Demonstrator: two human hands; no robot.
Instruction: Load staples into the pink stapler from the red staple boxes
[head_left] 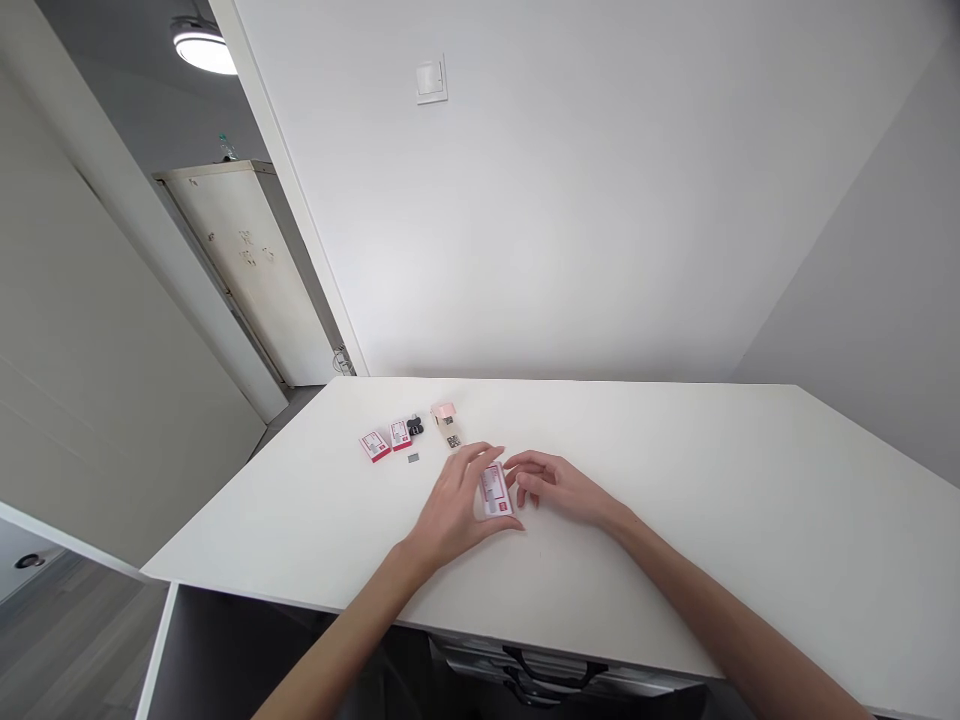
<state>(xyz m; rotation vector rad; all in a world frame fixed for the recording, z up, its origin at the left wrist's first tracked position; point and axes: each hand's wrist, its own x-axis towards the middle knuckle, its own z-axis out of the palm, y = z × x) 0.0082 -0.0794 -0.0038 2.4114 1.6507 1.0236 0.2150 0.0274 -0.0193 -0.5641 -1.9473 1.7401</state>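
Observation:
A small white box with red print (495, 490) is at the middle of the white tabletop. My left hand (451, 505) grips it between the fingers at its far end and the thumb at its near end. Just right of the box is my right hand (556, 485), its fingers loosely curled and apart, the fingertips close to the box's side. Whether they touch it, I cannot tell. Further left lie two similar red-and-white boxes (374, 446) (400, 434), one beside the other.
Beside the boxes are a small black object (415, 426), a small grey piece (413, 458) and a pinkish pack with dark printed squares (448, 425). The white tabletop (675, 470) meets a wall with a light switch (431, 79). Black handles (555, 672) show below its front edge.

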